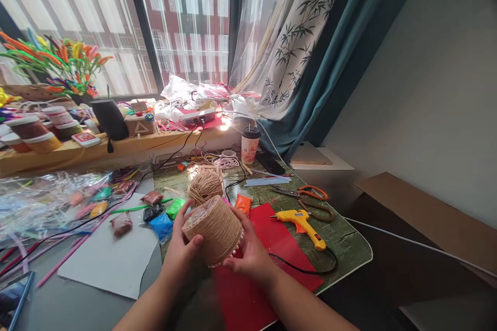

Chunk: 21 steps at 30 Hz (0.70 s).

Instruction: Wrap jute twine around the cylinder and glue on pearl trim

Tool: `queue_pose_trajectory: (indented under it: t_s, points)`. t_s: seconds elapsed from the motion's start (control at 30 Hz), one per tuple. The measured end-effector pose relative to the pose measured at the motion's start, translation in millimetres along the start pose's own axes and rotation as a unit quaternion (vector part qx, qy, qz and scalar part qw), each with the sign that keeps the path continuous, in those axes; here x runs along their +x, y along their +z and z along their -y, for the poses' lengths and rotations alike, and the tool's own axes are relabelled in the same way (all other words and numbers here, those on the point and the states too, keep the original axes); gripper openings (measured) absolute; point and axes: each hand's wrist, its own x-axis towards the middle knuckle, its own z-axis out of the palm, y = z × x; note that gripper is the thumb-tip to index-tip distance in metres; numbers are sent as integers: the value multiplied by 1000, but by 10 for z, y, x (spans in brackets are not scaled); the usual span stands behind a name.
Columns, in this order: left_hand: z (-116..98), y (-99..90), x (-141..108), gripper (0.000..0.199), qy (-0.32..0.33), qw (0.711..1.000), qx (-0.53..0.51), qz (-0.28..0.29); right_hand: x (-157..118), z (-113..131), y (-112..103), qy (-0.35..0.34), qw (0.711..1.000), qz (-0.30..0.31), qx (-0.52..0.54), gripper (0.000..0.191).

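Observation:
Between both hands, above the table, I hold a twine-wrapped cup [215,230], tilted on its side, with a row of white pearl beads along its lower right rim. My left hand [184,243] is closed around its left end, thumb on the twine. My right hand [250,251] grips the beaded end from the right. Just behind the cup lies a ball of jute twine [205,186]. A red sheet [267,232] lies beneath my right hand, and a yellow glue gun [301,223] rests partly on it.
Orange-handled scissors [306,194] and clear glue sticks [267,181] lie at the right. A paper cup [250,145] with a lid stands behind. Colourful clay packets [161,225] and a white sheet [112,253] are on the left. Paint jars [39,134] line the sill.

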Motion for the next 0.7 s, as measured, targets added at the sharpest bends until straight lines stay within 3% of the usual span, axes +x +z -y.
queue_pose_trajectory:
  t_s: [0.13, 0.27, 0.47, 0.7]
  points:
    - [-85, -27, 22, 95, 101, 995, 12, -1, -45, -20, -44, -48, 994, -50, -83, 113]
    - [-119, -24, 11, 74, 78, 991, 75, 83, -72, 16, -64, -97, 978, -85, -163, 94]
    - [-106, -82, 62, 97, 39, 962, 208, 174, -91, 90, -38, -135, 963, -111, -204, 92]
    - [-353, -210, 69, 110, 66, 913, 330, 231, -99, 47, -32, -142, 971, -88, -170, 101]
